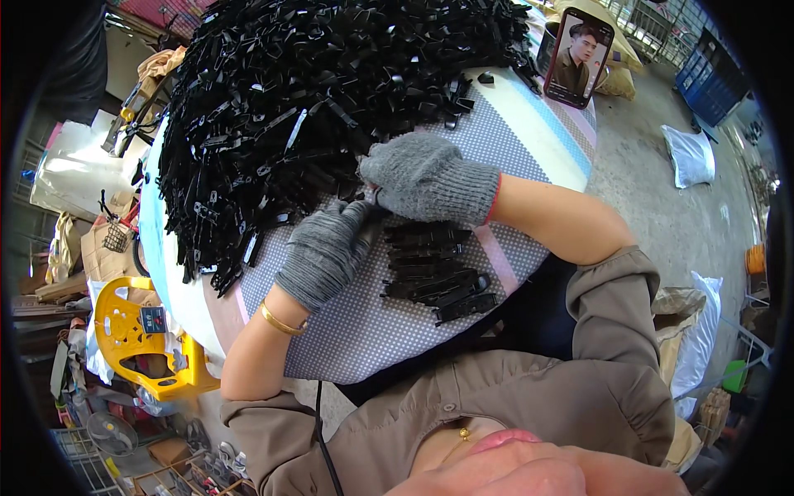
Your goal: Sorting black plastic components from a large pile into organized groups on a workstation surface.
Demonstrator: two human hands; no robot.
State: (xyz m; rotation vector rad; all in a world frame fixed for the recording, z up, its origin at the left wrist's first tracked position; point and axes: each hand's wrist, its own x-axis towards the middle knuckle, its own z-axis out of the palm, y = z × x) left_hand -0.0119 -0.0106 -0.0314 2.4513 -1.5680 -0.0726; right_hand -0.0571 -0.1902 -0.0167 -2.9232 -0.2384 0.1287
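My left hand (325, 252) and my right hand (430, 177), both in grey knitted gloves, meet in front of a big heap of long, thin black plastic pieces (273, 107). Between the fingertips they pinch a small black plastic piece (375, 201), mostly covered by the gloves. Its exact kind cannot be made out. Just below my right hand, a stack of similar black pieces (430, 264) lies in a rough column, side by side, close to the near table edge. The patterned cloth (347, 343) lies under everything.
A phone (579, 58) showing a person on its screen stands at the table's far right. One loose black piece (485, 78) lies near it. A yellow plastic chair (124, 331) is at the left, and a white sack (688, 157) lies on the floor at right.
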